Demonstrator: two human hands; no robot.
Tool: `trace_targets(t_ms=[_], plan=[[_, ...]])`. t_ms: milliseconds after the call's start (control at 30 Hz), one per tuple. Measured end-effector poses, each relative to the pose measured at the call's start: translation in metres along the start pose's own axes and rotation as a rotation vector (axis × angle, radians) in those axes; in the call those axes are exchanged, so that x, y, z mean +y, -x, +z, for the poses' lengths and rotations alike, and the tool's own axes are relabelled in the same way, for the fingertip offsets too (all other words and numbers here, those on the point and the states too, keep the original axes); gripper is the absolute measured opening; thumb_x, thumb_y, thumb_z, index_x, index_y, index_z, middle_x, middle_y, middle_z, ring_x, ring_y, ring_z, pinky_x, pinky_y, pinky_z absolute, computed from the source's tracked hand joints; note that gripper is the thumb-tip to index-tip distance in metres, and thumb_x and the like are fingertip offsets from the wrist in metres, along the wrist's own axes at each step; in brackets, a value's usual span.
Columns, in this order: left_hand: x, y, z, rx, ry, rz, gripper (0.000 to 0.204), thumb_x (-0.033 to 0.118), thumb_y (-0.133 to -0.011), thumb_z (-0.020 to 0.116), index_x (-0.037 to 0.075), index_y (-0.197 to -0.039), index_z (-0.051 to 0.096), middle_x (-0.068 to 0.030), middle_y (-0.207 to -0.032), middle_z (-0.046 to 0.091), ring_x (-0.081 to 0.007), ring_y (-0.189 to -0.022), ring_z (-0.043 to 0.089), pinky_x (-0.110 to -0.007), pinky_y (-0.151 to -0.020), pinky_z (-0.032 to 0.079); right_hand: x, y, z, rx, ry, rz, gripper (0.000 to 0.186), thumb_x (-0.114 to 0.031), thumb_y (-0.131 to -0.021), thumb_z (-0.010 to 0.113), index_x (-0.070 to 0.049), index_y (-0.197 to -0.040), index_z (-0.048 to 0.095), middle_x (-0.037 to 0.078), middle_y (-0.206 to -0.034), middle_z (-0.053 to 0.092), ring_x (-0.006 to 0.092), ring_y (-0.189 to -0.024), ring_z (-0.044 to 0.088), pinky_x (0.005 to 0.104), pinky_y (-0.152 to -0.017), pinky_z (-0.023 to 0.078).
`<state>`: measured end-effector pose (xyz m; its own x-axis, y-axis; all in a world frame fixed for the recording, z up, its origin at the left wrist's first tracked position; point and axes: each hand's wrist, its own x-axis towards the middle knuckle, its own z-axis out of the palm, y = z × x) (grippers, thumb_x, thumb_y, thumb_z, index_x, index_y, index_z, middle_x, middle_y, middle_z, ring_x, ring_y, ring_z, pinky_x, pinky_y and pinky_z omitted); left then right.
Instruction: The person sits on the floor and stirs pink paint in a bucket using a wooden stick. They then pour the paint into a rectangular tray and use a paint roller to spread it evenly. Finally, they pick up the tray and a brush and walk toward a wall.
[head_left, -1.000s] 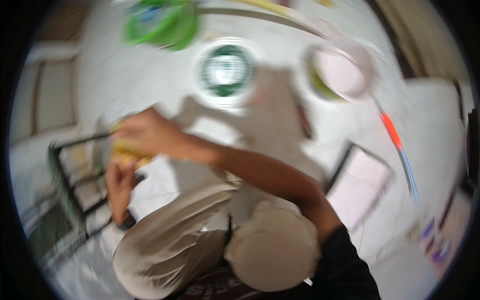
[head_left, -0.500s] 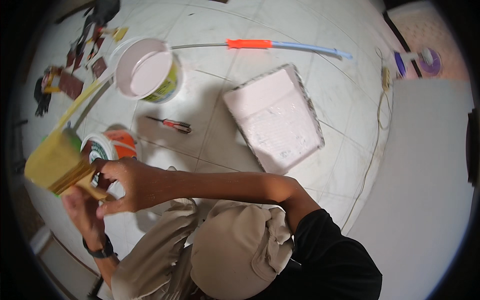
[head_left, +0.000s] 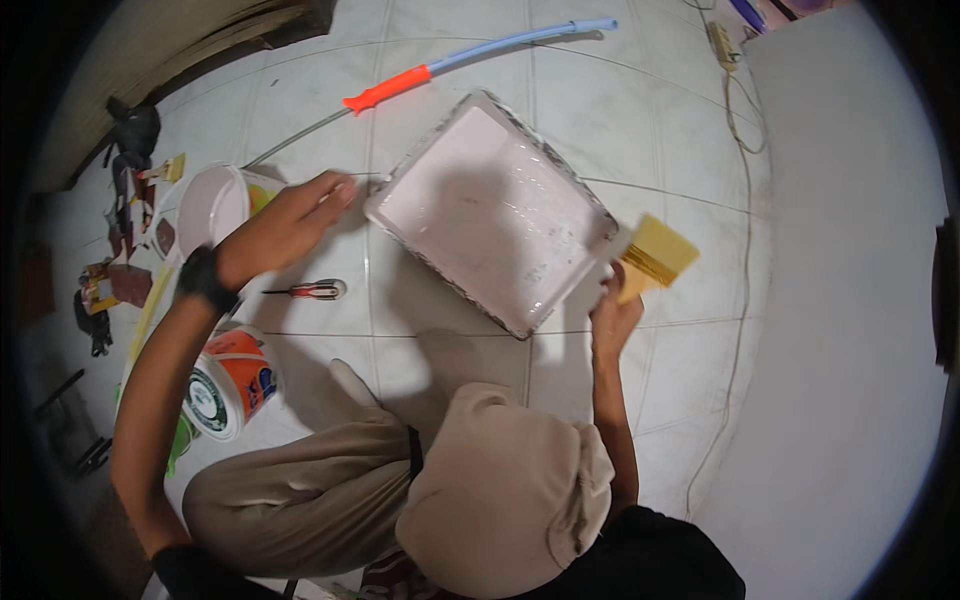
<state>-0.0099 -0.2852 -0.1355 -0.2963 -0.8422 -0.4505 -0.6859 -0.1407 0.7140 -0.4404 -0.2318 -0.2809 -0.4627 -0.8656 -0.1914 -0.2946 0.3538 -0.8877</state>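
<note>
Head view, looking straight down: person sitting on a pale tiled floor [head_left: 620, 120], knees in beige trousers at the bottom of the frame.

A square paint tray [head_left: 420, 150] lies just ahead of the knees, turned like a diamond and filled with pale pink paint. The left hand [head_left: 290, 225] reaches to the tray's left corner with fingers stretched out flat, gripping nothing; the fingertips seem to touch the rim. The right hand [head_left: 612, 315] is closed around the handle of a wide, straw-coloured paintbrush [head_left: 655, 255], whose bristles sit just beyond the tray's right corner, above the floor.

Judging from this, the brush is about to be loaded while the other hand steadies the tray. Dipping would call for swinging the bristles back over the rim and down into the paint without tipping the tray.

Containers stand to the left. A round bucket [head_left: 215, 205] of the same pink paint, with a yellow-green patch on its side, is just behind the left wrist. A paint can [head_left: 230, 385] with a white lid and an orange, green and blue label stands beside the left forearm. A red-handled screwdriver [head_left: 310, 291] lies between them. A long pole [head_left: 400, 88] with an orange grip and blue shaft lies beyond the tray.
</note>
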Motion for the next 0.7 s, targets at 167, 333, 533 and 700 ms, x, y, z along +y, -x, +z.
trace_targets(t_ms=[167,333,533,700], plan=[[-0.074,-0.118,0.023,0.205,0.078,-0.086,0.056,0.045,-0.106,0.036,-0.002,-0.129,0.056,-0.0146,-0.118,0.063,-0.0207,-0.113,0.058,-0.035,-0.100,0.044,0.076,0.015,0.015,-0.029,-0.058,0.065,0.033,-0.024,-0.103,0.053,0.003,-0.119,0.063,0.010,-0.098,0.066,0.0135,-0.074,0.060,0.0278,-0.062,0.049],[-0.080,-0.179,0.054,0.102,0.522,-0.300,0.072,0.061,-0.102,0.025,0.003,-0.132,0.059,-0.0093,-0.110,0.061,-0.0209,-0.092,0.055,-0.036,-0.087,0.046,0.078,0.004,0.026,-0.005,-0.323,0.328,0.036,-0.027,-0.103,0.055,0.004,-0.122,0.057,0.009,-0.105,0.064,0.0192,-0.087,0.064,0.0334,-0.074,0.055],[-0.085,-0.187,0.039,-0.031,0.408,-0.305,0.058,0.052,-0.103,0.029,0.009,-0.125,0.060,-0.0034,-0.097,0.057,-0.0125,-0.076,0.053,-0.029,-0.066,0.048,0.042,-0.004,0.034,-0.003,-0.463,0.479,0.032,-0.029,-0.102,0.055,-0.001,-0.117,0.052,0.007,-0.103,0.060,0.0170,-0.093,0.060,0.0336,-0.078,0.052],[-0.076,-0.178,0.040,0.003,0.391,-0.164,0.034,0.036,-0.103,0.037,0.011,-0.116,0.055,-0.0011,-0.086,0.052,-0.0083,-0.066,0.048,-0.028,-0.058,0.044,0.042,-0.019,0.031,-0.018,-0.337,0.393,0.035,-0.031,-0.101,0.057,-0.003,-0.121,0.051,0.005,-0.100,0.058,0.0143,-0.087,0.056,0.0314,-0.073,0.048]])
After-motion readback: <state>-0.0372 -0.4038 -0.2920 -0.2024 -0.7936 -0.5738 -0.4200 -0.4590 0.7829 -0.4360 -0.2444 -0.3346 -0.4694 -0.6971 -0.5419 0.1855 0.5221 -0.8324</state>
